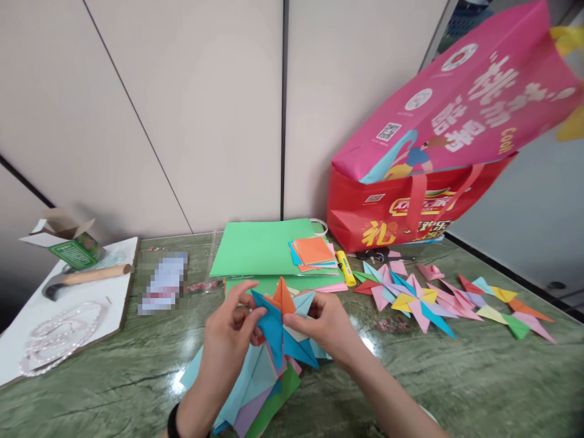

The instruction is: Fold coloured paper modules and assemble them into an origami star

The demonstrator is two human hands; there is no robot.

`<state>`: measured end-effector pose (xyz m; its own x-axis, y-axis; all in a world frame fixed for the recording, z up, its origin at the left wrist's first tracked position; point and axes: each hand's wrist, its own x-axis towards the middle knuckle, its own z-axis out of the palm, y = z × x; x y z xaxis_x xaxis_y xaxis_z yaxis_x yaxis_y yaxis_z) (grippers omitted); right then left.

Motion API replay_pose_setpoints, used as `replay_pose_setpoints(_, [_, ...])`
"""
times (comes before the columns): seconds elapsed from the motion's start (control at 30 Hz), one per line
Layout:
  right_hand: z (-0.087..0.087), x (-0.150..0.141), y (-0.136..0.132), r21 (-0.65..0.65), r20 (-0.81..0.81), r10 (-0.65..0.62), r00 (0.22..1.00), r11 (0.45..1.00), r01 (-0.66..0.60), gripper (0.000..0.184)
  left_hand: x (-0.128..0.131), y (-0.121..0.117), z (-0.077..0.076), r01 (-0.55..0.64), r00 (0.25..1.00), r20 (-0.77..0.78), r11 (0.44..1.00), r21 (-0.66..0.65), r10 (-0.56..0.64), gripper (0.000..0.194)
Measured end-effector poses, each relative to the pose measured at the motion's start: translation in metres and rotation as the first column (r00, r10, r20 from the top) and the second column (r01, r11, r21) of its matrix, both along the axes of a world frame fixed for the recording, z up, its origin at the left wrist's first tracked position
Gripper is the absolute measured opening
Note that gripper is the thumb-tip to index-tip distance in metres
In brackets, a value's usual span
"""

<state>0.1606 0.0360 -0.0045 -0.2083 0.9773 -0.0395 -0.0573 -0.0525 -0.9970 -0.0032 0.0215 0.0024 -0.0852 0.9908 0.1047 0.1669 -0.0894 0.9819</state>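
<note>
Green table (502, 389): hammer (91, 277), bags (424, 158); star (272, 322) part-hides sheets (250, 380), seemingly folded.

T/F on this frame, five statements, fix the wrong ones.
1. The left grip and right grip both hold the folded paper star. True.
2. The star's orange tip points toward the person. False: the orange tip points away.
3. The hammer lies on the green paper. False: the hammer lies on the white board.
4. The yellow tube lies beside the stack of square papers. True.
5. A black band circles the left wrist. True.
</note>
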Motion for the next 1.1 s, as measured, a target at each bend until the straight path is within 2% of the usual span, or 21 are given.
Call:
replay_pose_setpoints(0.13, [-0.003, 0.001, 0.002, 0.016, 0.038, -0.023, 0.999, 1.000, 0.023, 0.015, 0.000, -0.001, 0.007, 0.008, 1.000, -0.009, 1.000, -0.029, -0.008, 0.017])
replay_pose_setpoints(0.33, [-0.002, 0.000, 0.002, 0.009, 0.015, 0.009, 1.000, 1.000, -0.010, 0.014, 0.002, -0.001, 0.014, -0.050, 0.996, 0.075, 0.995, -0.090, 0.056, 0.013])
replay_pose_setpoints(0.53, [-0.004, 0.003, 0.004, -0.014, 0.051, 0.006, 0.999, 1.000, -0.005, 0.009, -0.002, 0.001, 0.011, 0.038, 0.987, 0.158, 0.991, -0.128, -0.017, 0.014])
replay_pose_setpoints(0.8, [-0.003, 0.008, 0.004, -0.061, -0.012, 0.079, 0.997, 0.995, -0.080, 0.017, -0.010, 0.004, 0.013, 0.033, 0.998, 0.056, 0.990, -0.134, -0.025, 0.013])
replay_pose_setpoints(0.93, [0.000, 0.009, 0.003, -0.076, -0.021, 0.111, 0.994, 0.991, -0.112, 0.019, -0.014, 0.003, 0.014, 0.082, 0.997, 0.001, 0.985, -0.149, -0.082, 0.011])
replay_pose_setpoints(1.1, [-0.003, 0.009, 0.005, -0.094, -0.092, 0.178, 0.980, 0.978, -0.187, 0.027, -0.017, 0.003, 0.012, 0.160, 0.987, 0.008, 0.978, -0.136, -0.161, 0.007])
